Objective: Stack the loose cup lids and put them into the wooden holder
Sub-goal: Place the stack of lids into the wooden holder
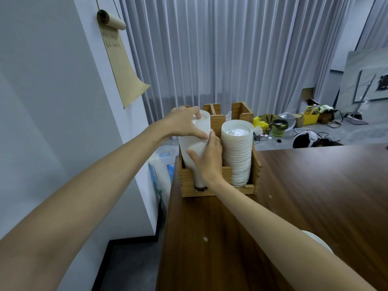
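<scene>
The left hand (184, 122) caps a tall stack of white plastic cup lids (202, 126), fingertips curled over its top and thumb down its side. The right hand (207, 156) wraps the stack's middle, its fingers mostly hidden behind it. The stack stands in the left compartment of the light wooden holder (188, 179), its foot hidden by the wrist. A second white lid stack (237, 148) fills the right compartment.

both bare arms reach forward and meet at the far middle. the left hand (184, 122), on the left, curls its fingers over the top of the lid stack (190, 149), thumb along its side. the right hand (209, 157) wraps it lower down.
</scene>
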